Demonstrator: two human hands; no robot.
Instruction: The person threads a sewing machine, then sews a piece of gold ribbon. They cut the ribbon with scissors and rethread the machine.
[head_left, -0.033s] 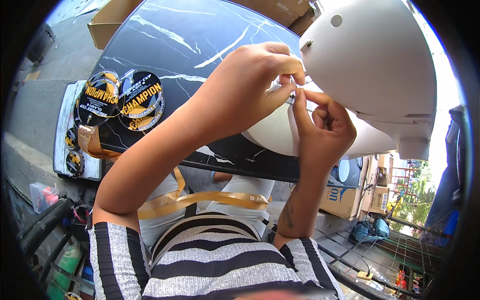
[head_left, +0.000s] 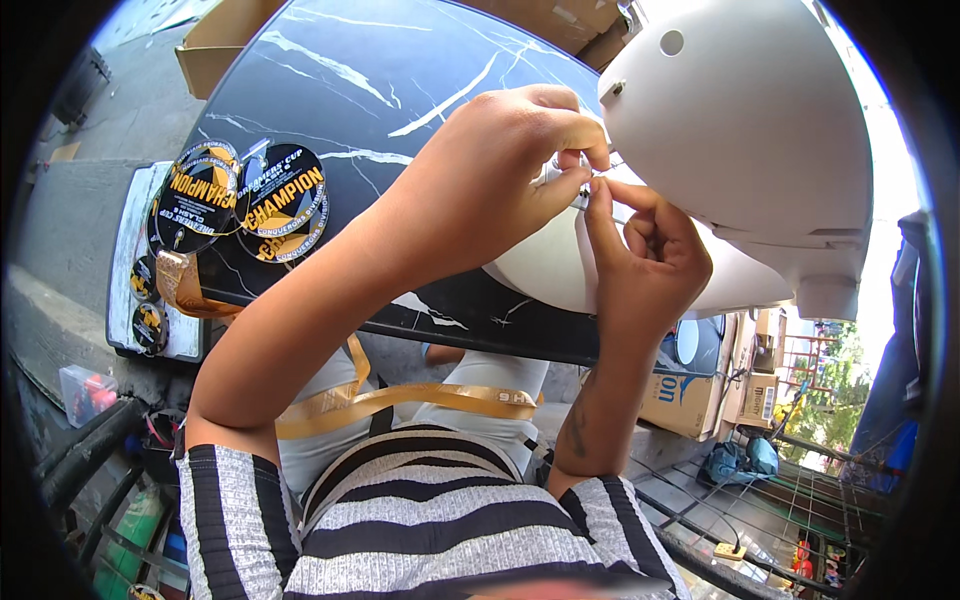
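My left hand [head_left: 515, 165] is closed in a pinch, thumb against forefinger, under the head of a white sewing machine [head_left: 745, 130]. My right hand [head_left: 655, 250] is pinched too, its fingertips almost meeting those of the left beside the machine's needle area. Whatever sits between the fingertips is too small to make out, and the fingers partly cover that spot. Round black-and-gold medals [head_left: 285, 200] lie on the left of the dark marbled table [head_left: 340, 75]. A gold ribbon [head_left: 410, 402] runs from them down across my lap.
At the left, a white board [head_left: 122, 310] carries smaller round black-and-gold pieces. Cardboard boxes [head_left: 675, 403] stand below the table's right side, and another open box [head_left: 205, 55] is at the far left corner. A metal rack [head_left: 700, 510] is at lower right.
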